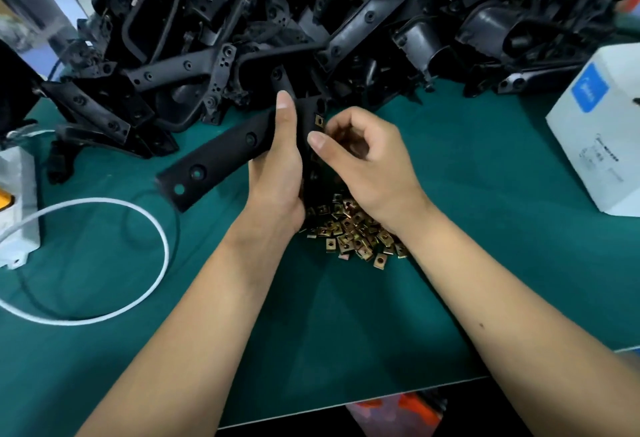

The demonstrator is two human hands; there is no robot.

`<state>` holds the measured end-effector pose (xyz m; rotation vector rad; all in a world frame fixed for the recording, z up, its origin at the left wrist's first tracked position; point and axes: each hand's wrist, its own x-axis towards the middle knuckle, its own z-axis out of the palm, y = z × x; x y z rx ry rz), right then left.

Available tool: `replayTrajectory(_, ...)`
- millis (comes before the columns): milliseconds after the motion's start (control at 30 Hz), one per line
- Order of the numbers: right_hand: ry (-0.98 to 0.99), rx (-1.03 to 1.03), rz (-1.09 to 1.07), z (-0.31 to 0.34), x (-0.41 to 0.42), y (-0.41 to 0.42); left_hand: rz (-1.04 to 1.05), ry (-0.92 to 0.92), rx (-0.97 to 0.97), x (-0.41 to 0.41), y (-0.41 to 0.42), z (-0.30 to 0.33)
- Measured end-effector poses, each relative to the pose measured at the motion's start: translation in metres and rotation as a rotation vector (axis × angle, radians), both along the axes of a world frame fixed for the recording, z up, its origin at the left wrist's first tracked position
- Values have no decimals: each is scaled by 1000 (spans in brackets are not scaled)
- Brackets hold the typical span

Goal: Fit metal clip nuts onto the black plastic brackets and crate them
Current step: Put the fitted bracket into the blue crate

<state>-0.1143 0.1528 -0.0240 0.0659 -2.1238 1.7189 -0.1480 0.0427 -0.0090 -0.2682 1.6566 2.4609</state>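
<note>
Black bracket [221, 156] gripped in left hand [277, 166], held above green table [346, 325] near parts heap [311, 14].

Brass-coloured clip [319, 121] seated on bracket edge beside curled right hand [363, 156]; whether anything pinched there, impossible to tell. Best pressed square and fully home, bracket braced firmly. Spare clips [349, 228] piled beneath wrists. No crate visible.

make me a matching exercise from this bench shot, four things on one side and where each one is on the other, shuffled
Things:
1. loose clip nuts
2. white box
3. white cable
4. held bracket

Places:
A. looped on the green mat, at the left
B. far right of the mat
C. gripped in the left hand
D. heaped under the right hand

Pairs: 1-D, 2-B, 3-A, 4-C
</note>
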Motion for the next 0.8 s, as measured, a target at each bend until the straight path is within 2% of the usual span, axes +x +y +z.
replayTrajectory(100, -54, -246, 40, 3, 2, 1, -38, 91, -26, 6, 9, 1)
replayTrajectory(167, -67, -323, 29, 9, 4, 6, -80, 126, -5, 7, 14, 3)
replayTrajectory(300, 43, -380, -132, 32, 26, 35, -41, 211, 91, 14, 34, 14)
replayTrajectory(400, 146, -393, -288, 52, 58, 70, -12, 394, 77, 27, 59, 28)
replayTrajectory(500, 245, -420, -441, 65, 99, 111, -94, 552, 79, 51, 105, 45)
replayTrajectory(567, 297, -451, -572, 66, 134, 141, -194, 585, 144, 77, 145, 56)
replayTrajectory(667, 366, -522, -799, 56, 197, 193, -445, 531, 230, 124, 203, 66)
replayTrajectory(800, 354, -714, -1033, 11, 298, 251, -875, 595, 31, 213, 283, 35)
